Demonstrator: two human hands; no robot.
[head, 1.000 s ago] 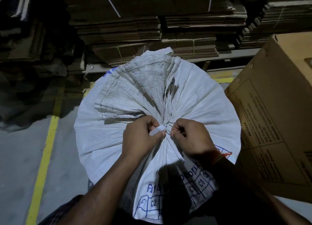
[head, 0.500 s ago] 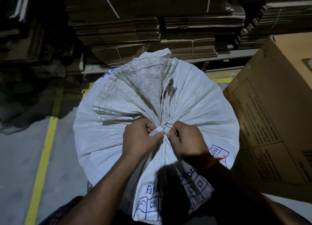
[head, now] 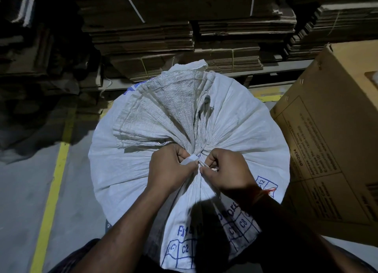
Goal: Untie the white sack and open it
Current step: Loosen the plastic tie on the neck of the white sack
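The big white woven plastic sack (head: 235,129) stands right in front, gathered neck dead centre. Left hand (head: 169,170) and right hand (head: 229,172) both pinch the thin white tie (head: 201,163) between them, equally near.

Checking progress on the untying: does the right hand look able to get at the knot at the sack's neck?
Probably yes. The right hand is already at the gathered neck of the white sack, its fingertips pinching the tie beside the left hand; nothing lies between.
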